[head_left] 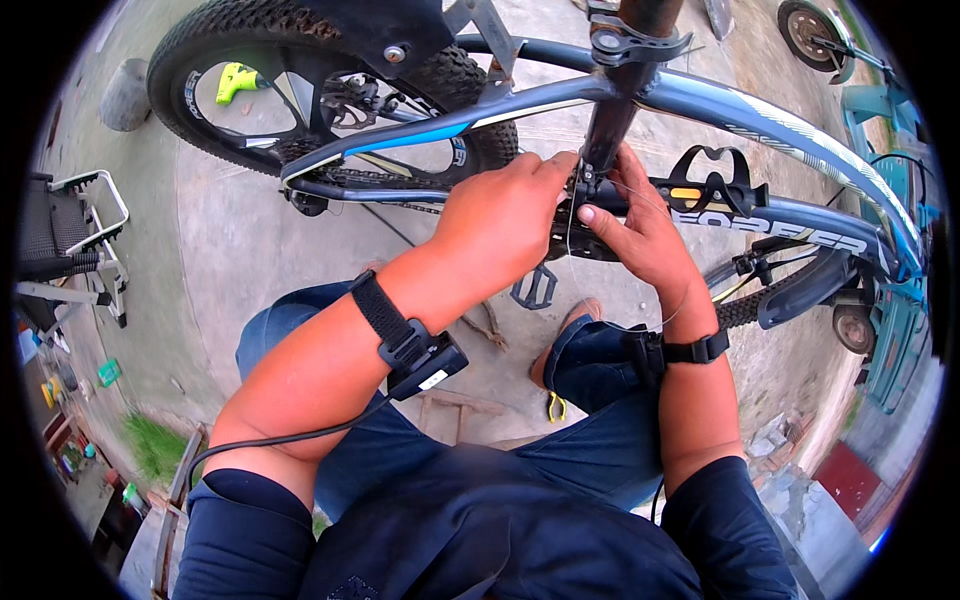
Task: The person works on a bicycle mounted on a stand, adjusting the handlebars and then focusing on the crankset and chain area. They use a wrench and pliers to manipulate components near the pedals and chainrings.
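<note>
A pale concrete yard [180, 330] spreads out beneath everything. At the far left stands a folding chair [68, 225] with a dark seat and a light metal frame, and below it grows a patch of grass [152, 447]. Next comes the rear wheel [172, 85] of a blue-grey bike [760, 115], with a lime-yellow object [240, 83] showing through its gap. The bike stretches across the upper part of the view, in front of the seated person.

The left hand [500, 215], with a black strap and box [430, 367] at its wrist, has its fingers bent in at the upright frame tube [607, 135]. Its fingertips are partly hidden, so I cannot tell what they pinch. Below are a pedal [535, 287] and, lower, small yellow-handled pliers [557, 406] on the ground. A thin wire [570, 235] loops down between the hands.

The right hand [650, 235] is half open beside the tube, thumb apart from the fingers; whether it grips anything I cannot tell. Further right are a black bottle holder [715, 190] on the frame, the front wheel [740, 312] and a blue-green vehicle [900, 340].
</note>
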`<state>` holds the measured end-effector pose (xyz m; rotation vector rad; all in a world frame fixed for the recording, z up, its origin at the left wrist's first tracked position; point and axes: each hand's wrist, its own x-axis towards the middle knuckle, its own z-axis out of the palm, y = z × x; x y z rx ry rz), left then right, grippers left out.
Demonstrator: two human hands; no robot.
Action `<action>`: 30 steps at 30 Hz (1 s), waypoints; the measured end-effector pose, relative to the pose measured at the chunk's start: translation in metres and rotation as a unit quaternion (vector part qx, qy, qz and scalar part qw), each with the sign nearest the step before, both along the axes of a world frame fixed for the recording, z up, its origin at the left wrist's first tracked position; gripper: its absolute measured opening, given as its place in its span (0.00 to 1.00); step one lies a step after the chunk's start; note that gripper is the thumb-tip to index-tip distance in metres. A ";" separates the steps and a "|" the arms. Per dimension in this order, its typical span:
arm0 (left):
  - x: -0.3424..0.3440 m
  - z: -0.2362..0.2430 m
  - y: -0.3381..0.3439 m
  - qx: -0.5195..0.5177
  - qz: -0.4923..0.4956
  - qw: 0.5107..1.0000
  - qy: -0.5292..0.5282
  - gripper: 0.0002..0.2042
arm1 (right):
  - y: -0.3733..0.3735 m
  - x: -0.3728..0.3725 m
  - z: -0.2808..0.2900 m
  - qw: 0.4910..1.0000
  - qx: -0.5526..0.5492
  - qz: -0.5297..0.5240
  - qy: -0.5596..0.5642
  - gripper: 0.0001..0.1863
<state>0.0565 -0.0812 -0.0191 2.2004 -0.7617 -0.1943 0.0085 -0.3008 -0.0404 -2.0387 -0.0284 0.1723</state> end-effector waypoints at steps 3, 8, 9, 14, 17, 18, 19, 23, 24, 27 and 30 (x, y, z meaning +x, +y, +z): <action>-0.001 -0.002 0.003 0.000 -0.007 1.000 0.003 0.19 | 0.000 0.000 -0.001 1.000 -0.020 0.004 -0.007 0.46; 0.000 -0.002 0.003 0.008 -0.011 1.000 0.005 0.20 | -0.001 -0.001 -0.003 1.000 -0.019 -0.004 -0.007 0.45; 0.001 -0.003 0.003 0.009 -0.013 1.000 0.002 0.20 | 0.000 -0.001 -0.003 1.000 -0.017 -0.007 -0.007 0.45; 0.000 0.005 0.006 -0.010 -0.011 1.000 -0.011 0.18 | 0.002 -0.001 0.000 0.999 0.032 -0.032 -0.014 0.34; -0.003 0.007 0.009 -0.052 -0.043 0.997 -0.047 0.17 | 0.008 -0.003 0.004 0.996 0.049 -0.058 -0.048 0.27; -0.004 0.006 0.009 -0.058 -0.054 0.995 -0.062 0.16 | 0.010 -0.004 0.006 0.995 0.044 -0.067 -0.062 0.25; -0.005 0.005 0.010 -0.064 -0.064 0.993 -0.077 0.16 | 0.012 -0.004 0.006 0.994 0.045 -0.082 -0.060 0.24; -0.004 0.002 0.010 -0.066 -0.068 0.990 -0.105 0.15 | 0.016 -0.009 0.015 0.989 0.018 -0.129 -0.065 0.19; -0.004 0.002 0.011 -0.069 -0.070 0.989 -0.107 0.14 | 0.017 -0.011 0.021 0.988 0.003 -0.138 -0.069 0.18; -0.003 0.004 0.012 -0.081 -0.072 0.988 -0.112 0.13 | 0.014 -0.014 0.039 0.985 -0.096 -0.083 -0.117 0.12; -0.003 0.008 0.012 -0.099 -0.066 0.986 -0.115 0.13 | 0.017 -0.017 0.060 0.975 -0.151 -0.056 -0.155 0.09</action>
